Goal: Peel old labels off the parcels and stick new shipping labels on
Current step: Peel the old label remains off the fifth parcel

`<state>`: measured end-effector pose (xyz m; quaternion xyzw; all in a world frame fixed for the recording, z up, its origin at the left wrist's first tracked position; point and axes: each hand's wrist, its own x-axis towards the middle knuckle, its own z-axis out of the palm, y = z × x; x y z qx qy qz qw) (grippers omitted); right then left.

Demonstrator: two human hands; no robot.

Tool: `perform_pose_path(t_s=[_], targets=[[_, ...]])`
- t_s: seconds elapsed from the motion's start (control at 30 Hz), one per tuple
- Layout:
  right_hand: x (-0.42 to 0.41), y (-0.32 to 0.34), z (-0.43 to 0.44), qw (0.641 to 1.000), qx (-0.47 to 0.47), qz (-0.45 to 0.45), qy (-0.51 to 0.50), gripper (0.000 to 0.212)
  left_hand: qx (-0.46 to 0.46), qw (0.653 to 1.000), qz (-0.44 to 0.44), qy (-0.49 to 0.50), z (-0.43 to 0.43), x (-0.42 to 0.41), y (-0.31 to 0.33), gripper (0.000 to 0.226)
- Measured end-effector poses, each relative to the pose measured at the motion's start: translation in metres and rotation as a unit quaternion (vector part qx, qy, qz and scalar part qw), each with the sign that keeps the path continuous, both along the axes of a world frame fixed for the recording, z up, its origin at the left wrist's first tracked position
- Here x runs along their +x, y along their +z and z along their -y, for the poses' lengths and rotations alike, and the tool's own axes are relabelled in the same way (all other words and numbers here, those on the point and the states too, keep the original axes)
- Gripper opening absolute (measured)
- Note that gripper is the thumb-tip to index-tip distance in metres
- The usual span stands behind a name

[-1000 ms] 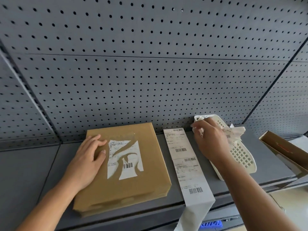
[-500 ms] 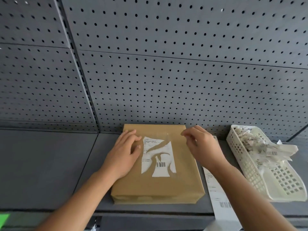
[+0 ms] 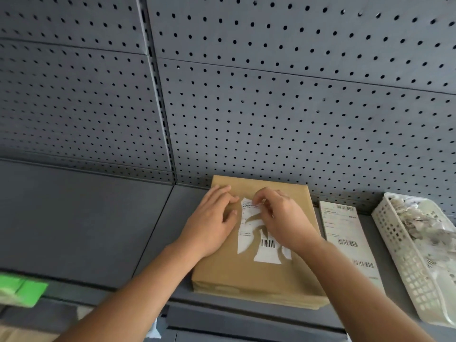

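On the parcel (image 3: 246,277), right hand (image 3: 283,218) pinches torn label (image 3: 267,254).

Single head view, close above shelf (image 3: 81,218), facing forward-down.

Grey wall (image 3: 271,107) full of little round holes at the back, flat grey shelf (image 3: 74,218) below it, white plastic basket (image 3: 399,255) with holes at the right end of the shelf, blurry bright green thing (image 3: 24,291) low on the left.
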<state>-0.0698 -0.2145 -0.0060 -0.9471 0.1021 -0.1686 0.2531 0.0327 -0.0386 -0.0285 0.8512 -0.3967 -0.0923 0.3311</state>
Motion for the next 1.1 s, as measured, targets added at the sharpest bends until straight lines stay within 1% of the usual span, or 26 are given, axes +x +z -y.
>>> perform_pose_path(t_s=[0.23, 0.47, 0.63, 0.77, 0.87, 0.97, 1.1], targets=[[0.023, -0.003, -0.003, 0.999, 0.043, 0.005, 0.001, 0.020, -0.006, 1.000, -0.005, 0.005, 0.001, 0.000, 0.001, 0.033], [0.029, -0.012, -0.002, 1.000, 0.016, 0.010, -0.002, 0.020, -0.009, 1.000, -0.002, 0.004, 0.002, 0.001, -0.001, 0.031], [0.026, -0.012, -0.003, 0.999, 0.032, 0.013, 0.003, 0.025, -0.012, 1.000, 0.002, 0.003, 0.001, 0.001, -0.001, 0.032], [0.028, -0.012, -0.004, 1.000, 0.020, 0.020, -0.005, 0.019, -0.014, 1.000, 0.001, 0.004, 0.001, 0.001, -0.001, 0.031], [0.028, -0.012, -0.006, 1.000, 0.006, 0.019, 0.003, 0.019, -0.009, 1.000, -0.002, 0.005, 0.001, 0.001, -0.001, 0.031], [0.025, -0.013, -0.004, 0.999, 0.029, 0.035, 0.008, 0.020, -0.008, 1.000, 0.002, 0.005, 0.002, 0.001, -0.001, 0.031], [0.028, -0.012, -0.005, 0.999, 0.012, 0.030, 0.011, 0.017, -0.004, 1.000, 0.002, 0.006, 0.001, 0.000, 0.000, 0.031]])
